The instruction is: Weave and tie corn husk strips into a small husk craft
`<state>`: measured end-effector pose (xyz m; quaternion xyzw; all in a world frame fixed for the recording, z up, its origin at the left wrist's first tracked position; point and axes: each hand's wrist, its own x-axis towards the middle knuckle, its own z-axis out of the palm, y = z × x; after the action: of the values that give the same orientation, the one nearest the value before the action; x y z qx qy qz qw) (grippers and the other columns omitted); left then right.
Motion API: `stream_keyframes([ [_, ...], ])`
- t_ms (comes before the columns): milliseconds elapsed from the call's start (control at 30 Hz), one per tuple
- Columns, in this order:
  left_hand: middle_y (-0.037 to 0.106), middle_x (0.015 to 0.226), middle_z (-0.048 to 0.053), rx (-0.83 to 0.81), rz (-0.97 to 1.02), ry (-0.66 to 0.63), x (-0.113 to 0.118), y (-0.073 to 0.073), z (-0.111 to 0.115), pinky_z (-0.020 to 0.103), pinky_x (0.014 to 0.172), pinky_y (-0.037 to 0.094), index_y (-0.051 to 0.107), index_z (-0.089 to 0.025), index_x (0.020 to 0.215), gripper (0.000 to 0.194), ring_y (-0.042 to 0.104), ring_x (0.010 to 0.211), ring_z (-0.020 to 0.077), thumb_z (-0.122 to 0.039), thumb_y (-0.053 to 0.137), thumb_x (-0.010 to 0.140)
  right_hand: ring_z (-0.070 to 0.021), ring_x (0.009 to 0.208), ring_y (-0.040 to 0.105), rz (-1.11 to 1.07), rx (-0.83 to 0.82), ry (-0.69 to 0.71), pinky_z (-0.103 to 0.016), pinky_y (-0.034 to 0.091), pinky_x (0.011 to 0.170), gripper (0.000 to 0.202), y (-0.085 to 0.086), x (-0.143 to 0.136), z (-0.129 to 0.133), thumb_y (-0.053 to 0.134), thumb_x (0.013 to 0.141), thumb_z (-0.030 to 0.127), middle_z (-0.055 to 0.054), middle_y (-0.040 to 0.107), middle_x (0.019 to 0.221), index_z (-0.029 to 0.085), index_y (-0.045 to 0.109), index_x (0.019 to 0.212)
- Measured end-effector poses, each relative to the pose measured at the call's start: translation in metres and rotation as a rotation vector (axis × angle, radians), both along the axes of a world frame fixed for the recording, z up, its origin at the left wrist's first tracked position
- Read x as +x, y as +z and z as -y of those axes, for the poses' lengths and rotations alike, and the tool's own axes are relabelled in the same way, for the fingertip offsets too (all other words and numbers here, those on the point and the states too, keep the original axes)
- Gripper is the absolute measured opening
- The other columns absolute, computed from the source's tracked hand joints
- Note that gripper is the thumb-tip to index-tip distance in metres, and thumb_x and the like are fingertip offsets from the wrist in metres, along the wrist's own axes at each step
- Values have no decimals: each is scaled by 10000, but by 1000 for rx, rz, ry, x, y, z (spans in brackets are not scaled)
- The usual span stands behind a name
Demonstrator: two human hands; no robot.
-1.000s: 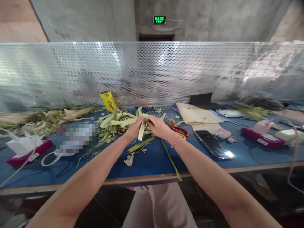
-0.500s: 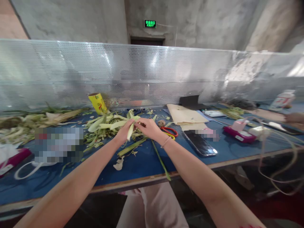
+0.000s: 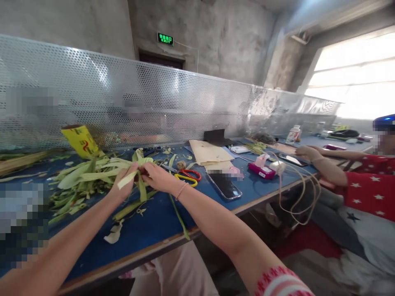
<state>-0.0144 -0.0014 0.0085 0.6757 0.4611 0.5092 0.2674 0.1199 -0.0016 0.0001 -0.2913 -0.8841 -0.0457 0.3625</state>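
Observation:
Pale green corn husk strips (image 3: 142, 188) are pinched between my two hands above the blue table. My left hand (image 3: 125, 183) is closed around the husk, and one strip sticks out over its fingers. My right hand (image 3: 159, 176) grips the same husk from the right, its fingertips meeting the left ones; the exact hold is partly hidden. Behind and left of my hands lies a heap of loose husks (image 3: 74, 181). Scissors with red and yellow handles (image 3: 189, 177) rest just beyond my right wrist. A long green strip (image 3: 180, 218) hangs towards the table's front edge.
A yellow roll (image 3: 80, 141) leans near the perforated metal divider (image 3: 173, 102). To the right lie brown paper (image 3: 211, 152), a dark phone (image 3: 224, 185), a magenta tissue box (image 3: 261, 170) and looping cables (image 3: 304, 222). A co-worker's arm (image 3: 324, 166) is at the far right.
My view has swung right, bringing the co-worker and a bright window into sight. My hands stay together on the husk, and more strips now hang below them.

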Motion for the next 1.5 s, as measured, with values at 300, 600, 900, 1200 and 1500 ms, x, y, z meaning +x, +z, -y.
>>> stream_keyframes([
  [300,526,623,1,-7,70,-162,0,-4,-7,263,625,407,489,-155,637,184,456,633,131,-336,478,670,-159,770,472,-186,-20,-78,-286,416,728,145,0,4,-2,330,715,61,-42,488,742,193,384,737],
  [600,604,750,44,293,-254,-21,4,1,8,281,708,408,579,-168,754,177,528,726,172,-296,464,710,-139,724,470,-305,-41,-37,-266,416,707,160,1,9,1,339,754,100,-28,483,753,195,441,832],
  [900,570,701,32,292,-316,-45,0,1,2,273,658,390,539,-164,744,172,512,680,165,-279,414,716,-148,814,509,-242,-62,-81,-282,411,752,189,-3,7,-6,283,833,116,-65,533,828,169,451,899],
  [1200,430,498,-30,146,-187,-41,3,-13,-12,248,518,313,413,-196,539,145,393,505,120,-216,409,683,-153,652,552,-159,-126,-214,-231,352,575,160,5,10,5,340,851,201,-37,602,742,202,500,849],
  [1500,495,564,-32,135,-164,-123,2,-2,0,231,551,345,510,-179,697,60,442,535,112,-195,475,651,-140,592,532,-199,-146,-220,-228,340,558,179,1,11,0,349,849,237,-22,604,705,211,526,865],
])
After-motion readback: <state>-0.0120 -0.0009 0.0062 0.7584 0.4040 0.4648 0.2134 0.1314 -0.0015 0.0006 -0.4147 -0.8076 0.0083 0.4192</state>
